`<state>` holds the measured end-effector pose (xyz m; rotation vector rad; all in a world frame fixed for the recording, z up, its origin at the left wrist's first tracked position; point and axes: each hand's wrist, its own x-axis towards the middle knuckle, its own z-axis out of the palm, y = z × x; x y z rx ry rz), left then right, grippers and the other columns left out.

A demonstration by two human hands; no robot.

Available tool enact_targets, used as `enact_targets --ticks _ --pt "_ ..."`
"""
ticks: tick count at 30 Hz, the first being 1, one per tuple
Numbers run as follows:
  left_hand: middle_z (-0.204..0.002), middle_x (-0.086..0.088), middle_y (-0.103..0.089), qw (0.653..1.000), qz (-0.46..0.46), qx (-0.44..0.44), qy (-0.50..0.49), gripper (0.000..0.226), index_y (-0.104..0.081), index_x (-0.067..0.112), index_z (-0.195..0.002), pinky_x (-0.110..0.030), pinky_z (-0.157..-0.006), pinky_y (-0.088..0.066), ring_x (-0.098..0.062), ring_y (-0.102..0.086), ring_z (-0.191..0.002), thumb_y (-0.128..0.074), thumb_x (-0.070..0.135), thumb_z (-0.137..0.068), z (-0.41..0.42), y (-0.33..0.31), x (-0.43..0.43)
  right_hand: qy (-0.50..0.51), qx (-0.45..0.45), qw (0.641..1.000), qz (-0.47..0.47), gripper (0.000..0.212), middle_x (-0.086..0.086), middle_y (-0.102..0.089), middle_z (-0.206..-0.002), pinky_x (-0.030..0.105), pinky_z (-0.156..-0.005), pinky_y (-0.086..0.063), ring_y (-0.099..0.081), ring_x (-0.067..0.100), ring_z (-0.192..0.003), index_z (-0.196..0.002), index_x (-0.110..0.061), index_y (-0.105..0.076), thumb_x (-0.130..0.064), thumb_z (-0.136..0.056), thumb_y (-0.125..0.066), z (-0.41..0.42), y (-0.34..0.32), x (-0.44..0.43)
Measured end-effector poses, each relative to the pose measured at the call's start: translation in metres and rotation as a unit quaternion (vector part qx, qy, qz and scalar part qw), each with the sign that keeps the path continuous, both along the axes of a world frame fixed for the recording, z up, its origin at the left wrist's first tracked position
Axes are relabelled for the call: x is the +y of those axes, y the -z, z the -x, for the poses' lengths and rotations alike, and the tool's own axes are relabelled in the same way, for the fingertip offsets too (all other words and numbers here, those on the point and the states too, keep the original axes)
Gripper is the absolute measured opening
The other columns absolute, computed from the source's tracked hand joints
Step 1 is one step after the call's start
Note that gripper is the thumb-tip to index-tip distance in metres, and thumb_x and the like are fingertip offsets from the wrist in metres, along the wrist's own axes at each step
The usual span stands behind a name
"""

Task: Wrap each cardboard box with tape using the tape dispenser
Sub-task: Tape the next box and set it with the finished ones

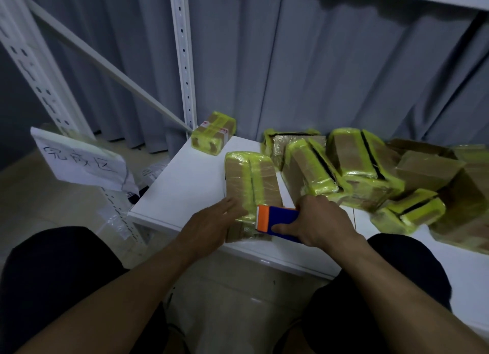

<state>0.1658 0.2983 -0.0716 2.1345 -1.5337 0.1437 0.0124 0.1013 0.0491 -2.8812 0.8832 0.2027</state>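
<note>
A long cardboard box (250, 179) with yellow-green tape over its far end and down its middle lies on the white shelf board (185, 179), running toward me. My left hand (211, 221) lies on the box's near left side with its fingers straight. My right hand (317, 221) grips a blue tape dispenser (280, 222) with an orange front, held against the near right part of the box.
Several taped boxes (357, 163) are piled to the right on the board. One small taped box (213, 136) stands at the far left corner by a white rack post (184, 62). A handwritten paper sign (79, 160) hangs at the left. Grey curtain behind.
</note>
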Motion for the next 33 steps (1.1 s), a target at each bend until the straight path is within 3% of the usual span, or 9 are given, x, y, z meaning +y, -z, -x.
enact_targets --ticks 4,7,10,15,19,23,27,31,33 --pt "-0.144 0.003 -0.054 0.999 0.026 -0.002 -0.022 0.057 -0.061 0.026 -0.134 -0.035 -0.099 -0.051 -0.015 -0.048 -0.135 -0.08 0.021 -0.081 0.004 0.005 -0.002 -0.004 0.004 1.0 -0.006 0.066 -0.004 -0.052 -0.077 0.028 -0.051 -0.039 -0.06 0.022 -0.076 -0.09 -0.019 -0.055 -0.077 -0.065 -0.078 -0.004 -0.001 -0.002" --pt "-0.127 0.001 -0.068 0.997 0.058 0.009 -0.049 0.044 -0.072 0.02 -0.119 -0.038 -0.093 -0.057 -0.017 -0.062 -0.119 -0.08 0.038 -0.08 0.006 0.005 -0.01 -0.006 0.007 1.0 -0.008 0.066 -0.004 -0.055 -0.083 0.03 -0.057 -0.045 -0.061 0.022 -0.08 -0.093 -0.021 -0.055 -0.076 -0.066 -0.079 -0.005 0.0 -0.004" --pt "-0.115 -0.002 -0.072 0.998 0.048 -0.014 -0.042 0.04 -0.074 0.019 -0.116 -0.036 -0.078 -0.06 -0.023 -0.068 -0.104 -0.079 0.028 -0.078 0.004 0.006 -0.015 -0.008 0.009 1.0 -0.009 0.066 -0.004 -0.054 -0.084 0.029 -0.054 -0.041 -0.06 0.021 -0.079 -0.094 -0.022 -0.054 -0.077 -0.067 -0.078 -0.006 0.002 -0.005" --pt "-0.112 0.0 -0.07 0.998 0.021 -0.02 -0.047 0.048 -0.073 0.021 -0.117 -0.032 -0.063 -0.058 -0.022 -0.061 -0.103 -0.087 0.011 -0.072 -0.002 0.007 -0.019 -0.008 -0.007 1.0 -0.017 0.064 -0.002 -0.061 -0.087 0.027 -0.053 -0.04 -0.06 0.019 -0.075 -0.092 -0.021 -0.058 -0.077 -0.069 -0.076 -0.002 0.004 -0.006" --pt "-0.116 -0.004 -0.069 0.999 0.005 -0.006 -0.042 0.048 -0.072 0.019 -0.118 -0.036 -0.068 -0.06 -0.024 -0.061 -0.107 -0.084 0.004 -0.074 -0.004 0.01 -0.015 -0.004 -0.019 0.999 -0.051 0.064 -0.001 -0.065 -0.086 0.031 -0.061 -0.053 -0.063 0.017 -0.075 -0.092 -0.019 -0.063 -0.078 -0.069 -0.075 0.006 0.002 -0.004" --pt "-0.124 -0.001 -0.067 0.998 0.025 0.018 -0.048 0.045 -0.071 0.022 -0.12 -0.03 -0.088 -0.054 -0.018 -0.056 -0.116 -0.082 0.008 -0.079 -0.009 0.014 -0.005 0.014 -0.034 0.997 -0.073 0.061 -0.003 -0.063 -0.077 0.03 -0.054 -0.048 -0.062 0.013 -0.069 -0.08 -0.022 -0.058 -0.08 -0.067 -0.075 0.022 -0.001 -0.008" --pt "-0.121 0.001 -0.068 0.999 0.028 0.01 -0.036 0.037 -0.073 0.021 -0.116 -0.028 -0.085 -0.052 -0.014 -0.051 -0.116 -0.079 0.009 -0.081 -0.006 0.014 -0.002 0.036 -0.034 0.994 -0.094 0.063 -0.003 -0.063 -0.075 0.026 -0.051 -0.04 -0.061 0.012 -0.066 -0.077 -0.02 -0.059 -0.079 -0.064 -0.078 0.033 -0.003 -0.012" --pt "-0.124 0.004 -0.061 0.998 0.048 0.025 -0.014 0.033 -0.069 0.02 -0.118 -0.022 -0.088 -0.048 -0.014 -0.053 -0.114 -0.068 0.016 -0.085 0.004 0.005 0.006 0.033 -0.025 0.995 -0.088 0.065 -0.001 -0.064 -0.076 0.028 -0.052 -0.043 -0.062 0.014 -0.067 -0.077 -0.018 -0.061 -0.078 -0.062 -0.079 0.03 -0.004 -0.01" --pt "-0.126 0.0 -0.06 0.998 0.045 0.032 -0.016 0.04 -0.063 0.024 -0.124 -0.028 -0.087 -0.052 -0.019 -0.058 -0.111 -0.067 0.016 -0.085 0.013 -0.001 0.008 0.026 -0.014 0.997 -0.075 0.065 -0.002 -0.062 -0.076 0.029 -0.053 -0.044 -0.06 0.014 -0.067 -0.076 -0.018 -0.059 -0.078 -0.062 -0.08 0.027 -0.003 -0.007"
